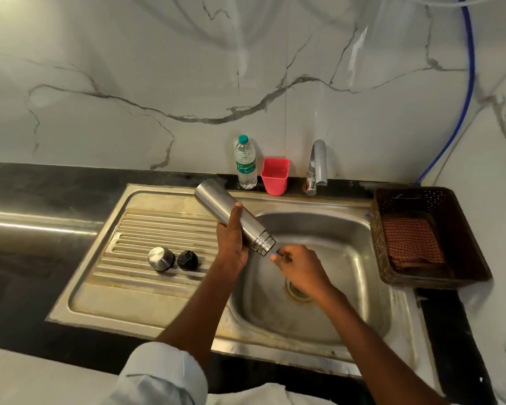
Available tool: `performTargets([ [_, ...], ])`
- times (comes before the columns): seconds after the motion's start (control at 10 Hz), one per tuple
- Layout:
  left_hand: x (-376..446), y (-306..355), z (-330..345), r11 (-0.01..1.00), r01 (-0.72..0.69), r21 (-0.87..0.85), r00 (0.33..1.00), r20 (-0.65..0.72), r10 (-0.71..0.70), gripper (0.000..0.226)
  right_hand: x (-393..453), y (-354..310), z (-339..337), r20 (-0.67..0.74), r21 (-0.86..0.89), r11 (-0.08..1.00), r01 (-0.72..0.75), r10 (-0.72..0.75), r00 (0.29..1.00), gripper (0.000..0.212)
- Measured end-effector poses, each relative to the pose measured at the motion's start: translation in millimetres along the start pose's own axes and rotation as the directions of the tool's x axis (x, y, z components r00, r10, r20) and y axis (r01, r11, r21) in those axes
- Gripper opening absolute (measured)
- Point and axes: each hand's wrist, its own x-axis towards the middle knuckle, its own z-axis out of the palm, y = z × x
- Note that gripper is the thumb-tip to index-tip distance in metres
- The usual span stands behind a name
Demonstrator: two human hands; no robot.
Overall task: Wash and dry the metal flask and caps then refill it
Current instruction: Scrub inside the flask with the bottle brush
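Nearest the camera, a rolled pale sleeve (164, 375) covers the left forearm. The left hand (231, 238) grips the flask (234, 220) around its middle, thumb laid along the body. The flask is tilted, open threaded mouth pointing down and right over the sink (319, 314), base raised toward the back. The right hand (300, 267) sits just below the mouth, fingers curled, pinching a small blue item (276, 252) too small to identify. On the ribbed drainboard (146, 229) left of the basin stand two caps just beside each other: a metal cap (160, 258) and a black cap (187, 260). Right of the sink, a dark basket (462, 276) on the worktop (41, 273) holds a folded checked cloth (411, 244). At the back edge stand a water bottle (246, 163), a pink cup (274, 176) and the tap (316, 168). A blue hose (468, 83) runs down the marble wall.
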Motion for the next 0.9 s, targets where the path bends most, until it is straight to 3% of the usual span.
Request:
performTargets([
  [0.1,-3.1,1.9,2.9,0.998,-0.022,-0.053,0.996,-0.084,0.017,0.066,-15.7,-2.6,16.8,-0.231,-0.496,0.868,0.017,-0.151,0.961,0.021],
  [0.2,-1.5,6.4,1.5,0.998,-0.025,-0.062,0.997,-0.068,0.021,0.066,-10.2,-6.4,25.5,-0.268,-0.412,0.911,0.024,-0.146,0.952,0.022],
  [0.3,1.4,18.6,-5.9,0.999,0.006,-0.038,0.998,0.069,-0.004,0.060,11.2,-13.3,8.5,0.358,0.560,0.700,-0.443,0.278,0.892,0.025],
  [0.4,0.7,34.3,-8.2,0.997,0.068,-0.036,0.982,0.179,-0.061,0.047,11.8,-22.2,2.2,0.525,0.658,0.496,-0.566,0.235,0.818,0.030],
  [0.5,2.2,44.1,-5.8,0.999,0.031,-0.035,0.982,0.185,-0.024,0.050,-0.1,-23.8,21.9,-0.240,0.060,0.997,-0.040,0.054,0.969,0.033],
  [0.6,8.8,45.7,-6.3,0.997,0.039,-0.067,0.991,0.134,-0.030,0.061,-6.0,-27.2,41.2,-0.445,-0.469,0.879,0.084,-0.317,0.837,0.016],
  [0.7,13.6,50.6,-13.6,0.997,0.033,-0.066,0.988,0.155,-0.023,0.062,5.7,-41.6,35.9,-0.113,0.174,0.982,-0.076,0.096,0.989,0.018],
  [0.8,18.6,57.7,-21.2,0.998,0.051,-0.046,0.971,0.235,-0.039,0.051,9.7,-49.4,24.4,0.541,0.700,0.440,-0.563,0.188,0.820,0.022],
  [0.9,19.9,61.9,-24.9,0.999,0.026,-0.047,0.978,0.210,-0.016,0.076,6.5,-50.5,34.5,0.085,0.412,0.889,-0.200,0.181,0.980,0.023],
])
